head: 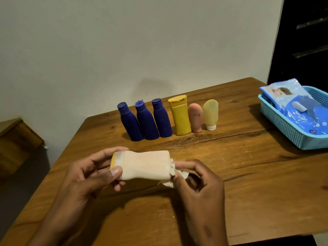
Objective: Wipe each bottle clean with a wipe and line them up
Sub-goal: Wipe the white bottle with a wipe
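Note:
A cream bottle [145, 165] with a yellow cap lies sideways above the wooden table [248, 183], cap pointing left. My left hand [88, 173] grips its cap end, thumb on top. My right hand [197, 181] pinches a crumpled white wipe [170, 178] against the bottle's base. Behind them a row stands near the wall: three dark blue bottles [145, 120], a yellow bottle [180, 115], a pink tube [195, 118] and a pale yellow tube [210, 114].
A blue plastic basket [282, 126] at the table's right edge holds a blue pack of wipes [291, 100]. A brown box [16, 139] sits off the table to the left. The wall stands close behind the row.

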